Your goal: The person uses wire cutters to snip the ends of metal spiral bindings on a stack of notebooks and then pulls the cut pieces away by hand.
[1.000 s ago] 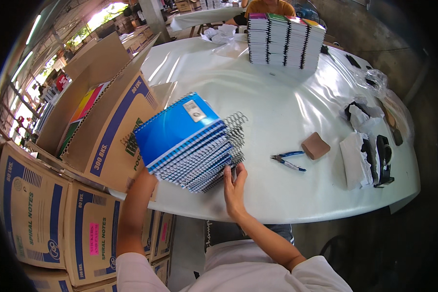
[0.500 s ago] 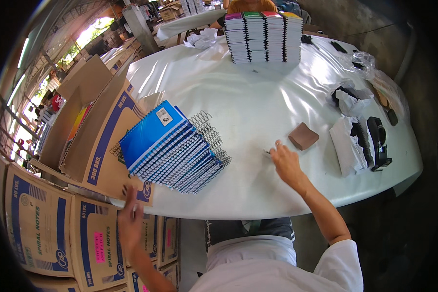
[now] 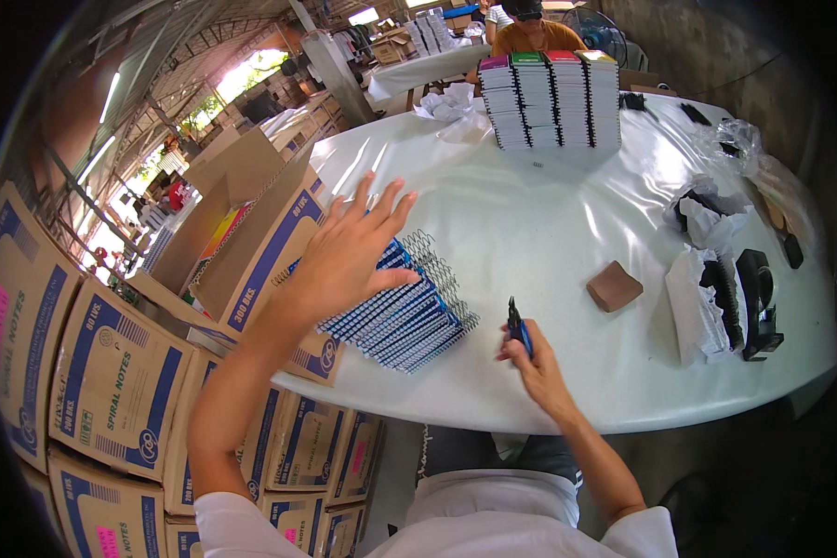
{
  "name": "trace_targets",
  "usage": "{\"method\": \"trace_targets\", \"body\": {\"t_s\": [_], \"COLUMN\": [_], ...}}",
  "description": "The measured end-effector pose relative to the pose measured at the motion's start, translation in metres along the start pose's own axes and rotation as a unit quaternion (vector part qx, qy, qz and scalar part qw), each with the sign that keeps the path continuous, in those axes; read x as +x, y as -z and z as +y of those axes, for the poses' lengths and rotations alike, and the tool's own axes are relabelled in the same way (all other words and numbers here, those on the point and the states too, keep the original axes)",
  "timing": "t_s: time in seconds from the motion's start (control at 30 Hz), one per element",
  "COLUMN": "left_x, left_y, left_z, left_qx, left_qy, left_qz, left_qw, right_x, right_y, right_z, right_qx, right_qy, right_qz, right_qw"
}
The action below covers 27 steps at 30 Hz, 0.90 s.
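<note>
My left hand (image 3: 342,265) is raised with its fingers spread, in front of a stack of blue notebooks (image 3: 395,330). It hides the stack's upper left part. Loose wire spiral ends (image 3: 437,274) stick out at the stack's right side. Over the near middle of the table, my right hand (image 3: 538,377) is wrapped round a pair of small nippers (image 3: 515,324) with blue handles and dark jaws pointing away from me. To the right of that hand lies a brown square-cornered pad (image 3: 614,286).
Several spiral-bound books (image 3: 553,107) stand stacked at the table's far side, before a seated person (image 3: 535,39). An open carton (image 3: 270,251) is at the left, above other cartons (image 3: 121,372). White paper (image 3: 686,307) and a black tool (image 3: 758,302) lie at the right.
My left hand has risen from the near left table edge to in front of the notebooks. In my right hand the nippers now show clearly. The whole view has shifted, revealing more background.
</note>
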<state>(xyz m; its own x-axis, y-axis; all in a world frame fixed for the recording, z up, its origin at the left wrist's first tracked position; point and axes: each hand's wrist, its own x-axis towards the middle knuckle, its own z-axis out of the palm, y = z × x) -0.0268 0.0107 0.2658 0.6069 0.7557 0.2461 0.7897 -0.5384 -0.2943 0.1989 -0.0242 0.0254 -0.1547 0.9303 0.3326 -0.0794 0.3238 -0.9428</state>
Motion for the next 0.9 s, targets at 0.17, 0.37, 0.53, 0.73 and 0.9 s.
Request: {"method": "trace_targets", "body": {"t_s": [0.17,0.37,0.53,0.73,0.9], "left_x": [0.053,0.076,0.083,0.082,0.081], "left_y": [0.009,0.015,0.014,0.012,0.009], "left_z": [-0.033,-0.029,-0.022,-0.023,-0.023], "left_qx": [-0.128,-0.227,-0.334,-0.352,-0.336], "left_qy": [-0.045,-0.037,-0.058,-0.054,-0.059], "left_qz": [-0.325,-0.304,-0.327,-0.329,-0.319], "left_qw": [0.936,0.925,0.882,0.875,0.885], "right_x": [0.021,0.049,0.061,0.07,0.068], "right_y": [-0.063,-0.088,-0.094,-0.095,-0.094], "right_z": [-0.062,-0.089,-0.094,-0.095,-0.095], "right_qx": [0.369,0.478,0.488,0.511,0.511], "right_qy": [-0.167,-0.223,-0.228,-0.249,-0.253], "right_qz": [-0.176,-0.231,-0.239,-0.233,-0.245], "right_qw": [0.897,0.818,0.808,0.789,0.784]}}
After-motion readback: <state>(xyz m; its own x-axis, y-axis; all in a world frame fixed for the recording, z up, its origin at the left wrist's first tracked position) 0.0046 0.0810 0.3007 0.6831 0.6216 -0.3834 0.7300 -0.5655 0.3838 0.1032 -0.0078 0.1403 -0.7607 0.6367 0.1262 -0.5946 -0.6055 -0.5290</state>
